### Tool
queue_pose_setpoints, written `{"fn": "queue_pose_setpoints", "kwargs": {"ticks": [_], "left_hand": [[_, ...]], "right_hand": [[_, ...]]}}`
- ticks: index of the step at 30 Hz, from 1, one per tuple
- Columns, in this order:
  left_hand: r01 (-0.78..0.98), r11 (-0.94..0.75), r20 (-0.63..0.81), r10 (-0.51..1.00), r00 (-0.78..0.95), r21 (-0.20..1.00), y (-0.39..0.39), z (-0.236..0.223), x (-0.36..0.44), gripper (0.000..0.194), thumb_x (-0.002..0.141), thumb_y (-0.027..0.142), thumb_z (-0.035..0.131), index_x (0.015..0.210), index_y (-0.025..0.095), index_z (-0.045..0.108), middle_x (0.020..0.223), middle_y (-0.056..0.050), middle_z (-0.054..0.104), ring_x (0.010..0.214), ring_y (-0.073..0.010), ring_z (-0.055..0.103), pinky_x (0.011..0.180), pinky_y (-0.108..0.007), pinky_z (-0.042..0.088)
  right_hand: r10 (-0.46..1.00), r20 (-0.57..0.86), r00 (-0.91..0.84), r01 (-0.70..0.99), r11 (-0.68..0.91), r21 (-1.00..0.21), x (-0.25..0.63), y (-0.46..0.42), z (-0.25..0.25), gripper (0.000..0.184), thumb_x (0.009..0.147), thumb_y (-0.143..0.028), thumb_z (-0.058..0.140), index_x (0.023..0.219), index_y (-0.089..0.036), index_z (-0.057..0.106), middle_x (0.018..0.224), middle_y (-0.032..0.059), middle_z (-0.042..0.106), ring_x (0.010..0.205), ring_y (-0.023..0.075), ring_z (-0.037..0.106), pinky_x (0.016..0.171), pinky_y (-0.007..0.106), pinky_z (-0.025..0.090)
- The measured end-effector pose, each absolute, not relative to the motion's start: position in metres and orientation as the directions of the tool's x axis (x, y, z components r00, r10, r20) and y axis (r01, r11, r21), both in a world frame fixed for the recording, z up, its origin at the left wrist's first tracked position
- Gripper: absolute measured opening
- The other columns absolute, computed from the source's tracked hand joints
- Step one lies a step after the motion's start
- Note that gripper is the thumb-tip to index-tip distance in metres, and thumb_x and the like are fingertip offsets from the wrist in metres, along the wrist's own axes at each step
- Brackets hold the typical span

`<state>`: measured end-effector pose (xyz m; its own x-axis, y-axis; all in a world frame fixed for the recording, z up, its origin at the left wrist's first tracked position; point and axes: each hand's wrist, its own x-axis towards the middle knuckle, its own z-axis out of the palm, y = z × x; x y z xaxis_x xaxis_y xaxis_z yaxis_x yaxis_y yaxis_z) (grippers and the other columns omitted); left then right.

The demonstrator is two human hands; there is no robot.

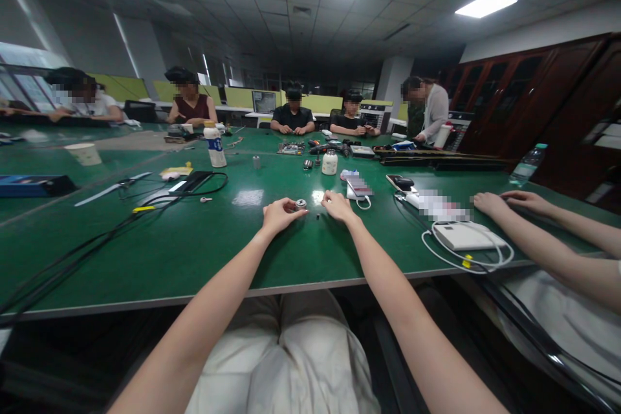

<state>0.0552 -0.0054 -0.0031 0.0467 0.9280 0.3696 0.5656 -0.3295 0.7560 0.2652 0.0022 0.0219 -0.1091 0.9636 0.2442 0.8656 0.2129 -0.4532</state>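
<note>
The metal cylinder [301,204] is pinched in my left hand [278,215] at the green table [184,272], a small dark piece [317,216] lies apart, and how much remains, or whether my right hand [338,206] grips anything, I can't tell.

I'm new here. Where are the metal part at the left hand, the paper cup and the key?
Metal part [301,204]: head view, on its top.
Paper cup [84,155]: head view, middle of its side.
Key [206,200]: head view, about its middle.
</note>
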Motion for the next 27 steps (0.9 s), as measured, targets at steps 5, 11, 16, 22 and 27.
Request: {"fn": "queue_pose_setpoints", "kwargs": {"ticks": [5, 11, 16, 22, 27], "left_hand": [[0.571, -0.329, 0.373, 0.927, 0.042, 0.752, -0.004, -0.004, 0.055, 0.038, 0.061, 0.056, 0.083, 0.081, 0.025, 0.073, 0.083, -0.003, 0.078, 0.082, -0.0255, 0.072, 0.082, -0.037, 0.047], [0.534, -0.341, 0.373, 0.926, 0.051, 0.773, 0.0, -0.007, 0.055, 0.039, 0.06, 0.054, 0.084, 0.082, 0.024, 0.072, 0.084, -0.005, 0.077, 0.08, -0.0251, 0.072, 0.079, -0.036, 0.051], [0.464, -0.365, 0.373, 0.924, 0.078, 0.807, 0.001, -0.008, 0.055, 0.042, 0.06, 0.049, 0.084, 0.087, 0.02, 0.072, 0.09, -0.009, 0.078, 0.086, -0.0268, 0.072, 0.078, -0.036, 0.055], [0.441, -0.378, 0.371, 0.922, 0.107, 0.814, 0.0, -0.007, 0.055, 0.045, 0.063, 0.045, 0.083, 0.099, 0.019, 0.076, 0.1, -0.01, 0.078, 0.101, -0.0297, 0.072, 0.093, -0.039, 0.053], [0.411, -0.376, 0.334, 0.927, 0.171, 0.83, -0.001, -0.005, 0.056, 0.046, 0.067, 0.043, 0.079, 0.107, 0.02, 0.077, 0.105, -0.008, 0.078, 0.108, -0.0312, 0.07, 0.1, -0.04, 0.05]], "right_hand": [[0.958, 0.2, -0.204, 0.845, 0.275, -0.458, 0.265, 0.004, 0.019, 0.008, 0.086, -0.025, 0.058, 0.083, -0.022, 0.065, 0.108, 0.0048, 0.071, 0.109, 0.0268, 0.058, 0.092, 0.04, 0.042], [0.902, 0.301, -0.31, 0.705, 0.43, -0.563, 0.271, 0.009, 0.008, 0.019, 0.073, -0.031, 0.079, 0.086, -0.02, 0.07, 0.096, 0.0019, 0.073, 0.096, 0.0192, 0.066, 0.088, 0.031, 0.048], [0.9, 0.273, -0.34, 0.679, 0.436, -0.59, 0.273, 0.014, 0.003, 0.013, 0.068, -0.019, 0.081, 0.078, -0.019, 0.072, 0.084, 0.001, 0.075, 0.083, 0.0159, 0.069, 0.079, 0.026, 0.051], [0.896, 0.359, -0.26, 0.625, 0.44, -0.645, 0.268, 0.013, 0.006, 0.008, 0.071, -0.015, 0.076, 0.077, -0.018, 0.071, 0.079, 0.0018, 0.075, 0.078, 0.0162, 0.07, 0.077, 0.027, 0.053], [0.813, 0.565, -0.143, 0.349, 0.576, -0.74, 0.254, 0.008, 0.016, 0.008, 0.078, -0.023, 0.071, 0.081, -0.018, 0.067, 0.087, 0.0046, 0.076, 0.085, 0.0169, 0.072, 0.085, 0.03, 0.054]]}}
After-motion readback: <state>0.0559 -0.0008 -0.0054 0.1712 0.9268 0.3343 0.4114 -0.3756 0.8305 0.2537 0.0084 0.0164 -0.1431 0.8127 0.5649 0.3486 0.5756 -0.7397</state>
